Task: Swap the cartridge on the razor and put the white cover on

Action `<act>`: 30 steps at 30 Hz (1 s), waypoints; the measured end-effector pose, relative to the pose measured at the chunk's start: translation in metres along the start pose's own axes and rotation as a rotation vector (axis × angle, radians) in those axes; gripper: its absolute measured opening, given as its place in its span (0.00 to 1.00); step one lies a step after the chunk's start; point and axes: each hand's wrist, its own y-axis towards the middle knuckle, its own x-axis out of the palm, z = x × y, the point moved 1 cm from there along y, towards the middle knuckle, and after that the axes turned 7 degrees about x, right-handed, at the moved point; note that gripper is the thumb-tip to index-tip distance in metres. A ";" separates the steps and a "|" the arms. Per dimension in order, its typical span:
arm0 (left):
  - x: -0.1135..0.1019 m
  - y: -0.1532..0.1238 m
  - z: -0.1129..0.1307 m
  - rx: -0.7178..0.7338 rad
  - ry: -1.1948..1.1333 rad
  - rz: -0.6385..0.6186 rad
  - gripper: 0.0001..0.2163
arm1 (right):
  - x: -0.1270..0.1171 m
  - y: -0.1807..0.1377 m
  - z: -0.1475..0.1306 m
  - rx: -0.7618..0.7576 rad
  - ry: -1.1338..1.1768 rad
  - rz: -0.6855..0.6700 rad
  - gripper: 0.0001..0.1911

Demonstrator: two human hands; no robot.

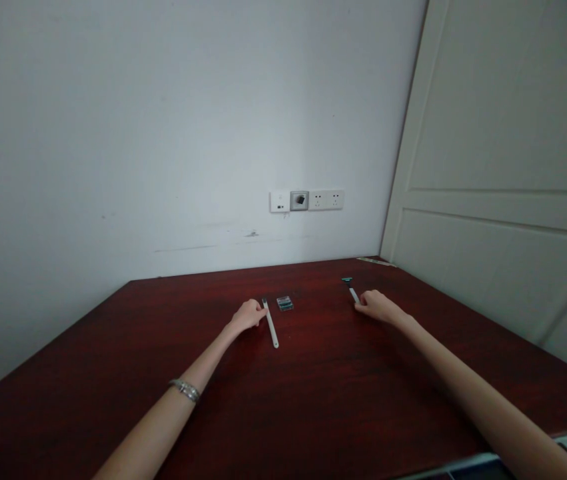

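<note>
My left hand (250, 315) is closed, its fingertips at the upper part of a slim white handle (272, 332). That handle has a dark upper end and a small hole near its lower end, and no razor head shows on it. Just right of it, a small clear case (285, 303) with dark green pieces inside lies on the table. My right hand (377, 306) is closed around the lower end of a razor (354, 295) with a white handle and a green head, which points away from me. My fingers hide the handle's lower end.
The dark red wooden table (283, 407) meets a white wall with sockets (326, 199). A pale panelled door (503, 160) stands along the right side. A thin pale strip (376, 262) lies at the far right corner. A dark, flat object (478, 469) shows at the bottom edge.
</note>
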 end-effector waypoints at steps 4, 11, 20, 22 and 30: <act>-0.002 -0.002 0.006 0.002 0.059 -0.029 0.14 | 0.003 0.001 0.004 0.034 -0.015 -0.018 0.15; -0.004 -0.003 0.011 -0.025 0.117 -0.043 0.13 | 0.007 0.001 0.009 -0.001 -0.037 0.003 0.16; -0.004 -0.006 0.017 -0.038 0.153 -0.062 0.15 | 0.004 -0.007 0.003 0.003 -0.048 0.013 0.19; -0.005 -0.008 0.020 -0.039 0.139 -0.067 0.15 | 0.002 -0.010 0.001 0.018 -0.054 0.003 0.21; -0.020 -0.001 0.007 -0.062 0.072 0.036 0.17 | -0.024 -0.030 -0.039 0.039 -0.198 0.075 0.21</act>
